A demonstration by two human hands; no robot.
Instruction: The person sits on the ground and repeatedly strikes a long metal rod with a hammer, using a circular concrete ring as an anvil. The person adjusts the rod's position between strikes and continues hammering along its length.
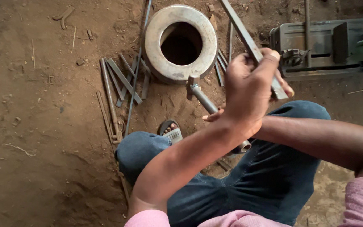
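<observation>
**Steel bar held above the ring**

Steel flat bar (248, 42) runs from the top of the view down and right into our left hand (246, 90), whose fingers are clamped round its lower end. We cannot tell the right hand's (215, 115) grip; it is mostly hidden behind the left, at the handle of the hammer (202, 98). Hammer head lies at the near rim of the metal ring (180, 42) on the dirt floor (43, 126).

Grey steel ring (180, 42) on brown dirt floor (43, 126), blue jeans (265, 176), pink sleeves (362, 201), green vise (320, 46).
</observation>
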